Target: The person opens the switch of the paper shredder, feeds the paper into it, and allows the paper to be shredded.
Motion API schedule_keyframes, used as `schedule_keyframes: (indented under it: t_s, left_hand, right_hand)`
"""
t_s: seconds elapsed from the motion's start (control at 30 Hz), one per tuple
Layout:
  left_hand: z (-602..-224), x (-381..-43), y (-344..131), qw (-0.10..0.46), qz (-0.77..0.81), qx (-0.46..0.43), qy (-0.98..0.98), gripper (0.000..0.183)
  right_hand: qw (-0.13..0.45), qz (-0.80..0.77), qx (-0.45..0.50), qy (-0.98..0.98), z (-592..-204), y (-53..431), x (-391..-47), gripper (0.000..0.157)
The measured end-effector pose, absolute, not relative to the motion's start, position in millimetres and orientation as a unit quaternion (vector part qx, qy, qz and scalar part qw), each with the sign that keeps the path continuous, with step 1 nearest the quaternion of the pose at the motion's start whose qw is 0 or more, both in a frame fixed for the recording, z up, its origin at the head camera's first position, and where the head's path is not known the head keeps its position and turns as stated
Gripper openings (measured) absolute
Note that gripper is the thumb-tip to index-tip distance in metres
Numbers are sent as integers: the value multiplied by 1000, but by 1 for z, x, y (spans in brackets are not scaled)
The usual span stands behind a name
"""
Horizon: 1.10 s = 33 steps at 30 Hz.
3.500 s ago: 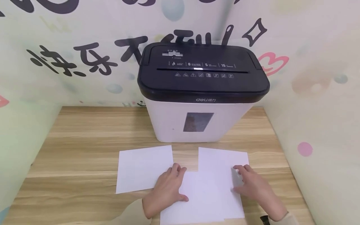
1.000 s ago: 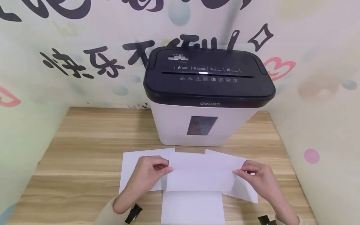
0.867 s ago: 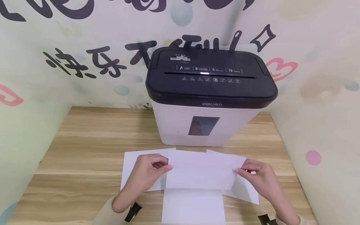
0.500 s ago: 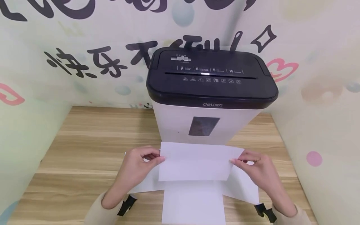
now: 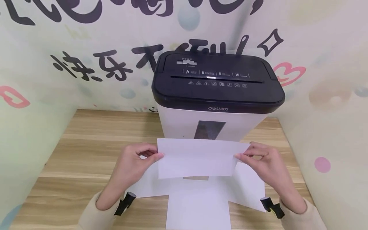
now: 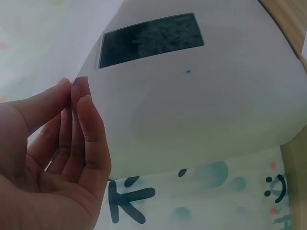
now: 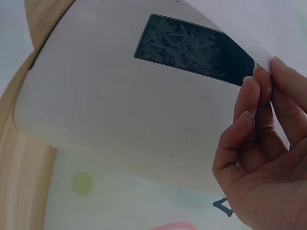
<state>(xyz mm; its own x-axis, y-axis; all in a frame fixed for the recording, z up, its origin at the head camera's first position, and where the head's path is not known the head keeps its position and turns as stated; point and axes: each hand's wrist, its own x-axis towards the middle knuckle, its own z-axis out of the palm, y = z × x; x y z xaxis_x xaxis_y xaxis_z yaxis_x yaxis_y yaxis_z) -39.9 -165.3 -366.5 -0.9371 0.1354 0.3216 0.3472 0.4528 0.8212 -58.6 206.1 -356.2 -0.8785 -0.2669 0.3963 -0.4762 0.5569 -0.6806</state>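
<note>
A sheet of white paper (image 5: 196, 158) is held up between both hands in front of a paper shredder (image 5: 218, 92). My left hand (image 5: 135, 161) pinches its left edge between thumb and fingers; the left wrist view shows that hand (image 6: 67, 143) close to the shredder's white bin. At the opposite edge, my right hand (image 5: 263, 163) pinches the paper near its upper right corner. The right wrist view has this hand (image 7: 268, 139) beside the bin's dark window (image 7: 184, 48), with paper shreds visible behind it. The shredder's black top has a long narrow slot, with nothing in it.
More white sheets lie on the wooden table (image 5: 95, 143) below the held one: a left sheet (image 5: 152, 183), a middle sheet (image 5: 198, 204) and a right sheet (image 5: 250, 187). A patterned wall covering (image 5: 115, 92) stands behind and at both sides.
Both hands were first low over the sheets on the table. They then pinched one sheet by its sides and have raised it up toward the shredder, uncovering the sheets beneath.
</note>
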Motion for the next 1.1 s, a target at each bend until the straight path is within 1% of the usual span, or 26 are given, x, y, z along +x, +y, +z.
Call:
schedule_keyframes:
  t_s: [0.17, 0.33, 0.53, 0.77, 0.97, 1.1]
  left_hand:
    - [-358, -42, -167, 110, -514, -150, -837, 14]
    - [-350, -47, -167, 127, -513, -163, -833, 14]
    - [-344, -50, -169, 137, -513, -170, -830, 15]
    - [-335, -53, -170, 142, -516, -171, -827, 15]
    - [-329, -55, -171, 154, -504, -171, -832, 15]
    - [-325, -57, -171, 159, -501, -173, -833, 14]
  right_hand:
    - [134, 424, 223, -867, -346, 204, -62, 20]
    - [148, 422, 236, -863, -335, 204, -65, 22]
    - [147, 414, 249, -863, -323, 202, -67, 22]
    - [168, 382, 257, -872, -314, 204, -70, 26]
    - [171, 407, 280, -853, -309, 203, -73, 28]
    - [173, 404, 279, -854, -303, 203, -74, 28]
